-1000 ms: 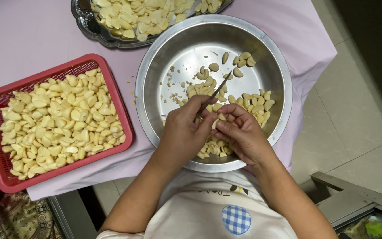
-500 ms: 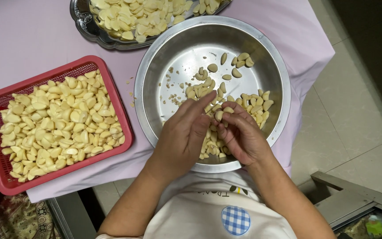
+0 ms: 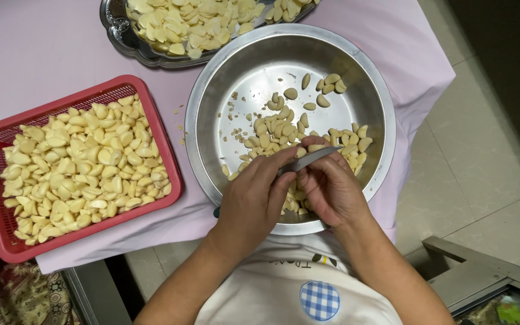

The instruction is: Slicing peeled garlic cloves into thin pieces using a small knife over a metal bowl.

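My left hand (image 3: 253, 201) grips a small knife (image 3: 309, 160) whose grey blade points right, over the near side of a large steel bowl (image 3: 212, 90). My right hand (image 3: 333, 191) is closed around a garlic clove (image 3: 316, 147), pressed against the blade. Both hands meet above the bowl's near rim. Several peeled cloves and small trimmings (image 3: 281, 123) lie scattered in the bowl, partly hidden under my hands.
A red plastic basket (image 3: 157, 126) full of peeled garlic sits to the left on a pink cloth (image 3: 43, 54). A steel tray (image 3: 115, 30) heaped with garlic stands at the back. Tiled floor (image 3: 482, 120) lies to the right, a grey frame (image 3: 482, 265) at lower right.
The hands have shifted slightly within the bowl. The knife blade now lies flat and points right, between the fingers of both hands.
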